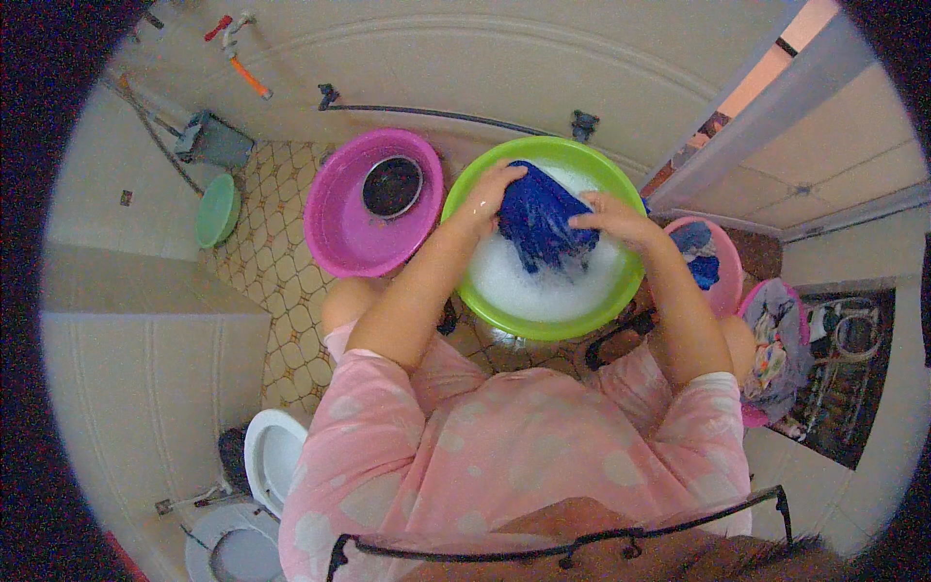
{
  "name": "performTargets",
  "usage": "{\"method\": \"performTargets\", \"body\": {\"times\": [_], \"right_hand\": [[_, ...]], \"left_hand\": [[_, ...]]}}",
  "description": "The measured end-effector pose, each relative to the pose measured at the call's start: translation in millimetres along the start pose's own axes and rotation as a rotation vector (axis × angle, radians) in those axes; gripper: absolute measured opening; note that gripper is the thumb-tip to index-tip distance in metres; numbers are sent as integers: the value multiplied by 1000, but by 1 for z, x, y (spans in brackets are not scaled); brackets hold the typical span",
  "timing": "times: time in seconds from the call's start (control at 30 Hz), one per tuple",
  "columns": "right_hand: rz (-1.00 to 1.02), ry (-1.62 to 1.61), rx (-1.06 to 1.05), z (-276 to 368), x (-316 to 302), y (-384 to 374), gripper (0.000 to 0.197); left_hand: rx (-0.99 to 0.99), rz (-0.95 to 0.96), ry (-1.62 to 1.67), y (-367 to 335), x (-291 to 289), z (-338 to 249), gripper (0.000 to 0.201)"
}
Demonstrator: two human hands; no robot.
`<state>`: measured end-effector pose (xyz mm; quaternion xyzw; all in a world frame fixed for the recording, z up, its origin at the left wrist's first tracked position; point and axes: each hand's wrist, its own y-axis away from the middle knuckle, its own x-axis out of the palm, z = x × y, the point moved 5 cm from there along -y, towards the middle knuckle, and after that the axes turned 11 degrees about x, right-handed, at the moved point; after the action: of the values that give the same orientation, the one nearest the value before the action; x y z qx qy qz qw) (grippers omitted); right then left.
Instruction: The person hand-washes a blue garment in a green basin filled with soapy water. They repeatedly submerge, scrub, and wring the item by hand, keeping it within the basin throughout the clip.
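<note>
A wet dark blue cloth (545, 218) is stretched between my hands over a lime green basin (465, 291). White suds (538, 299) fill the basin, and the cloth's lower end hangs into them. At the cloth's upper left corner, my left hand (493, 197) has its fingers closed on the fabric. My right hand (616, 221) grips the cloth's right edge between thumb and fingers. What kind of garment the cloth is, I cannot make out.
Left of the green basin stands a magenta basin (330, 233) holding a dark round pan (393, 187). On the right, a pink basin (729, 267) holds blue and grey clothes (696, 254). Beyond it sits a laundry heap (776, 349). A toilet (238, 543) is at lower left.
</note>
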<state>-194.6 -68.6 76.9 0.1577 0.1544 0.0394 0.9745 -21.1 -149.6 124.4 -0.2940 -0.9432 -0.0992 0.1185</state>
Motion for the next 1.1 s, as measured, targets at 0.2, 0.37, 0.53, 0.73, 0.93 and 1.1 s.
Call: {"method": "performTargets", "body": {"times": [0.2, 0.37, 0.53, 0.73, 0.93, 1.1], "right_hand": [[-411, -206, 102, -21, -17, -19, 58], [-345, 535, -224, -36, 35, -36, 49], [-333, 150, 238, -53, 21, -47, 46], [-610, -384, 197, -42, 9, -43, 38], [-555, 360, -369, 77, 76, 26, 24], [-636, 495, -299, 84, 90, 33, 21]], "left_hand": [[-73, -64, -330, -14, -24, 39, 40], [249, 248, -800, -24, -25, 77, 43], [-25, 134, -1130, -15, -35, 80, 39], [-38, -61, -286, -15, -4, 69, 39], [-222, -179, 395, -6, 9, 62, 37], [-195, 364, 888, -13, 27, 85, 28]]}}
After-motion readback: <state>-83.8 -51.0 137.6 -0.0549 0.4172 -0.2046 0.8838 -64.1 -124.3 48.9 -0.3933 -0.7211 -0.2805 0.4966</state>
